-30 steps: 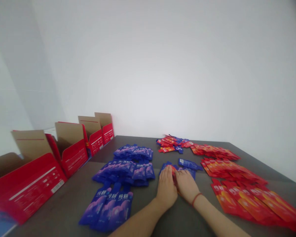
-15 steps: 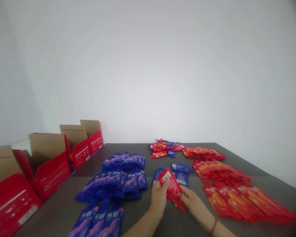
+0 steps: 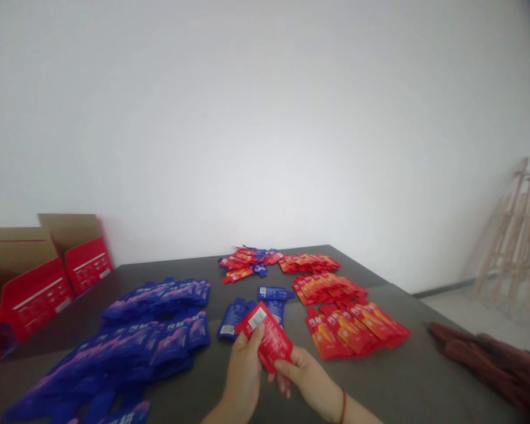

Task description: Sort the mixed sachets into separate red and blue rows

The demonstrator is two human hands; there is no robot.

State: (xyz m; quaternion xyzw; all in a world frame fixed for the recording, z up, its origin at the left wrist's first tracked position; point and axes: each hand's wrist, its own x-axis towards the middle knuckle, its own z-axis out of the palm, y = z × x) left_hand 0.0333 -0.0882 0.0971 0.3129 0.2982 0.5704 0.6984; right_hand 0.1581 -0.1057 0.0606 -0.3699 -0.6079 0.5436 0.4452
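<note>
1. The view has turned to the right. Fewer red boxes (image 3: 88,263) show on the left. A wooden rack (image 3: 514,235) and a dark red, crumpled thing (image 3: 490,362) now show on the right.
2. Half a second ago, both hands had the red packet (image 3: 269,343), and they still do. A second ago, the hands were down low by the blue packets in the middle (image 3: 232,320).
3. The left hand (image 3: 242,374) comes up from the bottom. Its thumb presses on the front of the packet, near the white label. Its fingers are mostly hidden, but the hand is closed on the packet.
4. The right hand (image 3: 311,377) reaches in from the lower right, with a red band (image 3: 343,406) on its wrist. Its thumb and bent fingers pinch the low right corner, nearly shut.
5. The red packet is tilted, with its label end up and to the left. It looks to be above the table (image 3: 362,383).
6. Blue packets (image 3: 159,344) lie in piles on the left. Rows of red and orange packets (image 3: 353,330) lie on the right.
</note>
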